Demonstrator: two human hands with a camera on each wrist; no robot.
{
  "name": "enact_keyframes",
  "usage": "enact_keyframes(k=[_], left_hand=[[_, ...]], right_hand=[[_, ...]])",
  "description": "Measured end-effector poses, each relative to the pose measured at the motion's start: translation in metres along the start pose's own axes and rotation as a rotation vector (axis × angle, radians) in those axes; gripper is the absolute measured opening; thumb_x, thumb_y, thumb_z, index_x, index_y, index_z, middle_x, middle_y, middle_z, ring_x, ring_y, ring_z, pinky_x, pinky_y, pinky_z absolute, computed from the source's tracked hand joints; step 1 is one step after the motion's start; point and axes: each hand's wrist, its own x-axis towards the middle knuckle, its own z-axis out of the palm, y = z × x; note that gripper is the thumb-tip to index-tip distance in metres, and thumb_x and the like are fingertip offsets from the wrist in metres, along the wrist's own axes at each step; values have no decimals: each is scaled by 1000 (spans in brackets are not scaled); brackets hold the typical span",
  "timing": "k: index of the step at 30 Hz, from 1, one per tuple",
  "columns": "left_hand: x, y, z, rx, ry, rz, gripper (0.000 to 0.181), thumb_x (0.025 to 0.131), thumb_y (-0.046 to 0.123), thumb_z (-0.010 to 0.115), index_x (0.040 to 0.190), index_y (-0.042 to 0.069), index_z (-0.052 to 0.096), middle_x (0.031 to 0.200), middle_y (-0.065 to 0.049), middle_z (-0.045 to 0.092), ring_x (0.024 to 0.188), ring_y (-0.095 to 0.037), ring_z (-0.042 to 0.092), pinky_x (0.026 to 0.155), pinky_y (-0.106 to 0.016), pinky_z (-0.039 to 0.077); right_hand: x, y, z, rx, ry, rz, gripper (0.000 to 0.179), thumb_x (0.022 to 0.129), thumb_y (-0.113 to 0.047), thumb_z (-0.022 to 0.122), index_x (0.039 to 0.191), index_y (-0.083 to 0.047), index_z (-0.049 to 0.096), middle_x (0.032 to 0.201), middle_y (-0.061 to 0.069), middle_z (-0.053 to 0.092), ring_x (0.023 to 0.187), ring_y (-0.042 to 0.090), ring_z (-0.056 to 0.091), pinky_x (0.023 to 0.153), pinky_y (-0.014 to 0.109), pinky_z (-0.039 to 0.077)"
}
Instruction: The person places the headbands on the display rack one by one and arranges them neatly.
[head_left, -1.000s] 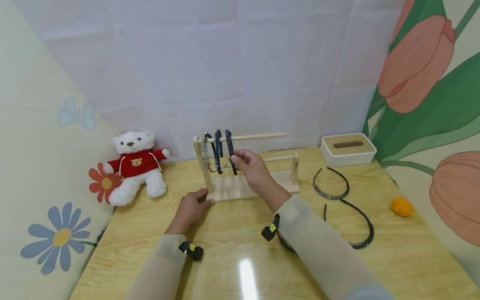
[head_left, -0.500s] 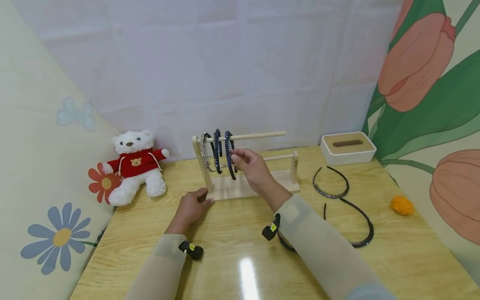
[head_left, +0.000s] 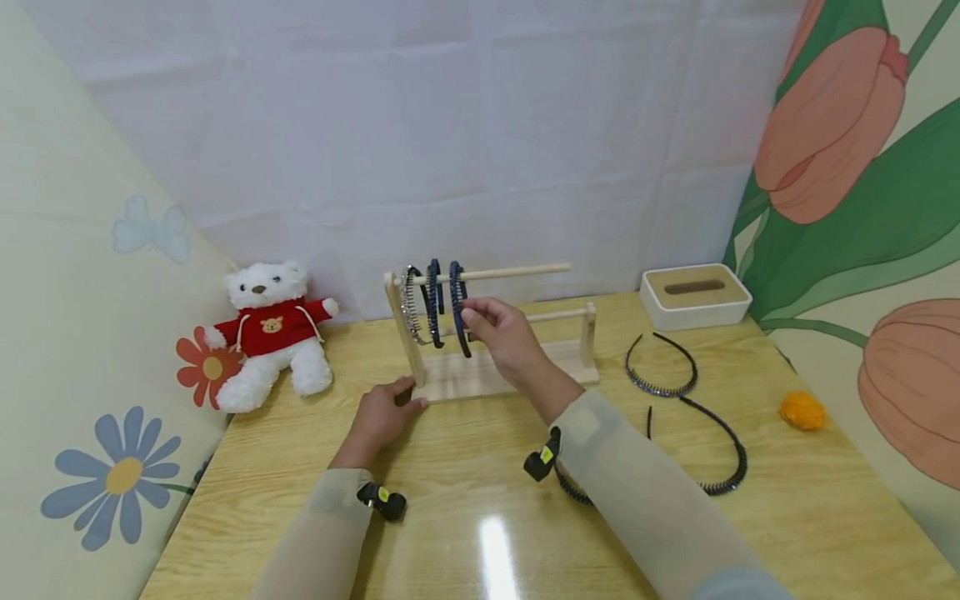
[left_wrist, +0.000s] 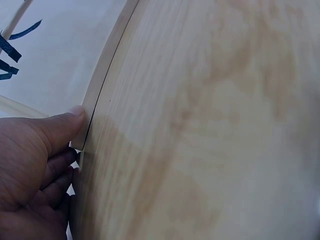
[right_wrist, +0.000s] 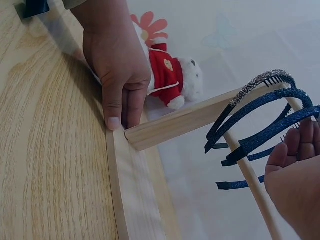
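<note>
A wooden rack (head_left: 487, 382) stands on the table with two rods at different heights. From its upper rod hang a silver glittery headband (head_left: 409, 310) at the left, a dark blue headband (head_left: 432, 308) beside it, and another blue headband (head_left: 456, 292) further right. The thumb and fingers of my right hand (head_left: 516, 348) pinch that rightmost headband on its right side; part of it is hidden there. My left hand (head_left: 381, 418) grips the left front corner of the rack's base, thumb along the front and fingers curled at the end, as the left wrist view (left_wrist: 30, 160) confirms.
Two dark headbands (head_left: 662, 392) (head_left: 738, 467) lie right on the table (head_left: 450, 517); another toothed band (head_left: 573, 490) is partly under my right sleeve. A white tissue box (head_left: 696, 312), an orange fluffy ball (head_left: 802, 411) and a teddy bear (head_left: 273, 333) stand around.
The rightmost blue headband has turned slightly on the rod, and its lower end hangs a little lower. My left hand has stayed on the base; my right hand has hardly moved.
</note>
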Motion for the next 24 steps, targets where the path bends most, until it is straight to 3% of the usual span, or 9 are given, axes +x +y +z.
enact_keyframes(k=[2,7,11,15,19,22,24], left_hand=[[0,0,0,2,-1,2,60,108,30,71,161,9,54,167,-24,45,155,-49,43,128,-63,37],[1,-1,0,2,0,8,60,108,30,72,161,9,54,167,-24,45,155,-49,43,128,-63,37],[2,-2,0,-3,3,12,61,107,31,73,161,10,54,167,-24,46,155,-49,44,128,-62,37],[2,-2,-1,-1,6,19,60,107,31,73,160,9,55,166,-25,47,154,-49,44,128,-63,37],[1,-3,-2,0,13,25,60,107,30,73,160,8,55,165,-25,47,154,-50,45,128,-63,38],[2,-3,-2,-1,16,32,59,107,29,72,160,8,56,165,-25,47,153,-50,45,128,-63,38],[2,-3,-1,-1,16,36,59,107,29,72,159,7,56,165,-25,47,153,-50,46,127,-63,38]], right_hand=[[-1,0,0,8,-2,-4,30,112,-14,64,136,2,69,113,6,73,97,12,68,114,59,55],[-2,0,0,22,1,-5,29,111,-13,65,135,4,70,109,4,72,96,11,68,112,59,56],[-2,1,0,20,7,-6,29,111,-12,65,135,4,70,108,3,72,94,10,67,110,55,58],[-3,-1,1,6,11,-4,29,111,-12,66,134,4,70,108,3,72,94,10,66,104,44,62],[-6,-3,1,-22,17,-5,28,111,-14,66,134,2,71,110,4,74,97,12,67,103,45,62],[-11,-2,-6,-63,32,5,23,110,-16,68,127,-1,71,112,6,73,103,19,68,102,46,61],[-16,0,-15,-115,47,13,17,109,-18,70,118,-4,71,110,5,73,104,23,68,94,39,61]])
